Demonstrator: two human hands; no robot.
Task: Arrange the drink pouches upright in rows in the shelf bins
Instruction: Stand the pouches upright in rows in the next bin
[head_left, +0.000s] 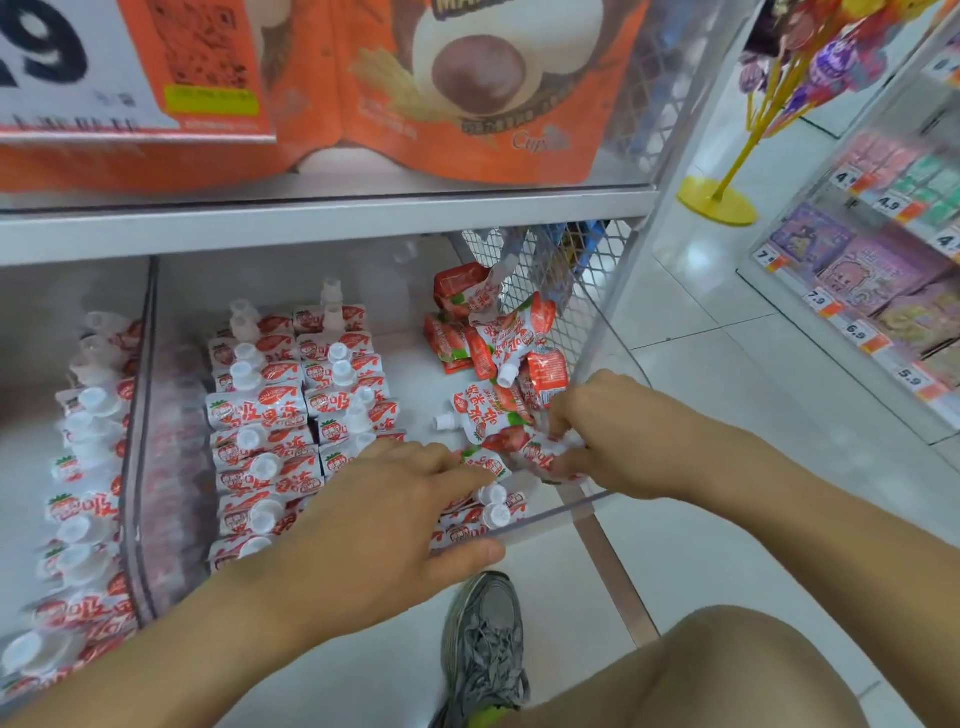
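We are filling the right-hand shelf bin (561, 512): two upright rows of strawberry drink pouches (291, 415) stand at its left, a loose heap (498, 343) lies far right. Our left hand (384, 525) rests flat on near pouches, fingers straight; our right hand (597, 431) pinches a crumpled pouch (540, 457). Next, we judge, stand it upright beside the rows.

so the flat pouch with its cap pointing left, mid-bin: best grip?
Pinch the flat pouch by its white cap and neck, coming from the left: it lies face-up, the spout juts over bare bin floor, while other pouches and the right hand crowd its right side.
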